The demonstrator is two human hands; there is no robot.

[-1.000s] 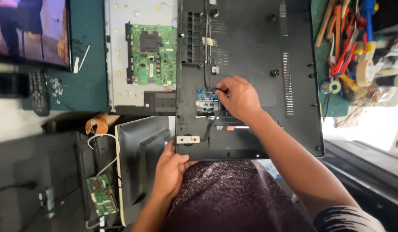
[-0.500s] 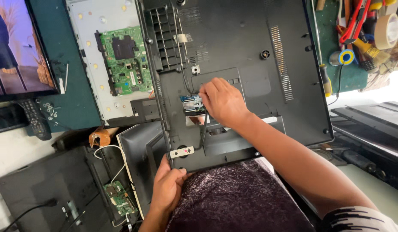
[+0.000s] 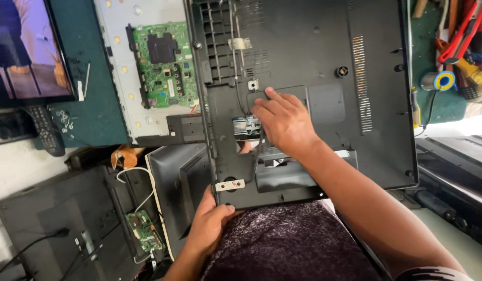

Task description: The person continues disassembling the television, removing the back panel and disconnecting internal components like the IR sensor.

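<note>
Two hands are on the big black plastic back cover [image 3: 324,67] of what looks like a flat-panel set, which is propped over the lap and leans against the bench edge. The right hand [image 3: 285,122] is laid flat on the inner face, fingers [image 3: 269,99] held close together and pressed down, nothing gripped as far as can be seen. Just left of those fingertips a small blue board [image 3: 244,126] is mounted, with a thin black wire [image 3: 237,78] running up from it past a square bracket [image 3: 253,85]. The left hand [image 3: 210,224] is curled round the cover's bottom corner, thumb on top and the remaining fingers tucked under and out of sight, so the cover is pinched there.

What could go wrong, judged from this: the cover is only held at one corner, so it could be twisted or slid off the lap if too much pressure is put on by the right hand. The wire is close enough to the fingertips to be snagged or yanked out of the little board. Thin plastic ribs above the fingers could be cracked by a careless push.

Further out, left of the fingers, a metal chassis with a green main board [image 3: 165,65] is lying exposed, and it could be knocked by the cover's edge. Below the left hand another green board [image 3: 143,231] with a white cable [image 3: 142,182] is sitting loose. Off to the far right, red-handled tools [image 3: 459,41] are piled up.
</note>
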